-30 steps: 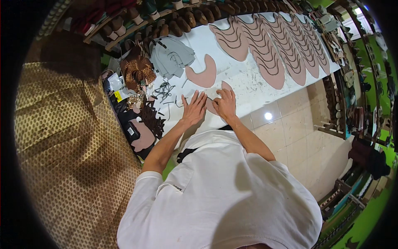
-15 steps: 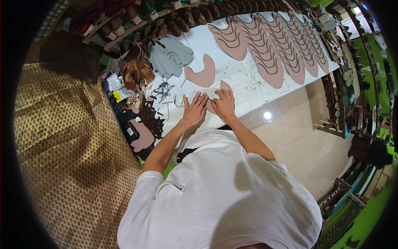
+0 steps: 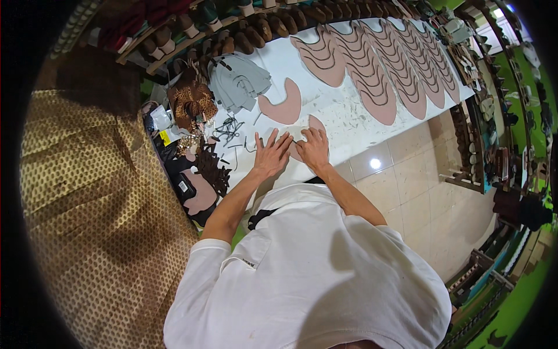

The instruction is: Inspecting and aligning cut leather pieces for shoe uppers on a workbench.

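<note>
A pink curved shoe upper piece lies on the white table just in front of me, partly hidden under both hands. My left hand rests flat on its left part, fingers stretched out and slightly apart. With bent fingers, my right hand pinches at the piece's inner edge, its fingertips close to the left fingers. What exactly lies between those fingertips is too small to make out. Beyond my hands is another pink U-shaped upper piece. Several dark thin strips are scattered left of my left hand.
Overlapping rows of pink upper pieces with dark edges cover the table's far right. A fanned stack of grey pieces sits at the back left, beside leopard-print material and dark scraps. Shoe lasts line the back. Gold patterned material spreads left.
My right fingers have shifted very slightly along the piece's edge. Otherwise both hands stay in nearly the same place.
</note>
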Available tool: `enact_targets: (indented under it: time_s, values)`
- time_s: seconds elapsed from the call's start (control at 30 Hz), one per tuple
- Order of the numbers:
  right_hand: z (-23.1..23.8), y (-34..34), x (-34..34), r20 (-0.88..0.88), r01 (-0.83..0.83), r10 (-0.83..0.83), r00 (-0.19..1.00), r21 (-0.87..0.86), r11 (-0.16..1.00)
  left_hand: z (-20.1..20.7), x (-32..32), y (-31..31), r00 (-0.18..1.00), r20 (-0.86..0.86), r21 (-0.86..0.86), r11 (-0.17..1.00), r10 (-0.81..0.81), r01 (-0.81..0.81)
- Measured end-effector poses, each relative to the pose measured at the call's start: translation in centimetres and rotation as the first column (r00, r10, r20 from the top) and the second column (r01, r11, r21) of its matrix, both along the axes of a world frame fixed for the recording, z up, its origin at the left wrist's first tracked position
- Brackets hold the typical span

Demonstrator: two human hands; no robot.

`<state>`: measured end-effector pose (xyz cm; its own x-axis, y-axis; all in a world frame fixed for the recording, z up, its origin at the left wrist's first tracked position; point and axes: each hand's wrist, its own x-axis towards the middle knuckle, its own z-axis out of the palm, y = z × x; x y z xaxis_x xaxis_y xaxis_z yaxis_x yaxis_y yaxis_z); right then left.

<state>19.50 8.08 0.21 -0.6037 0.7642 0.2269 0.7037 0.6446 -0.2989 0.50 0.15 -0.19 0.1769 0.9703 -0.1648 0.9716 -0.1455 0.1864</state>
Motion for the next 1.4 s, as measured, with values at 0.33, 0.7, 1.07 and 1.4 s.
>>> enact_targets:
  time_s: [0.33,0.7,1.07,1.4]
  values:
    - [0.4,-0.5,3.0,-0.136,0.022,-0.045,0.990,-0.167,0.986,-0.3,0.2,0.0,0.991,0.130,-0.040,0.999,0.040,-0.035]
    - [0.2,-0.8,3.9,-0.185,-0.037,-0.002,0.983,-0.207,0.978,-1.0,0.9,-0.6,0.988,0.154,0.124,0.992,0.001,-0.021]
    - [0.2,-0.3,3.6,-0.169,-0.044,0.013,0.986,-0.178,0.983,-1.0,1.2,-0.2,0.996,0.088,0.073,0.997,0.000,-0.006]
    - [0.1,-0.2,3.4,-0.130,-0.011,-0.006,0.991,-0.135,0.991,-0.8,0.8,0.2,0.997,0.054,0.059,0.997,-0.057,0.054]
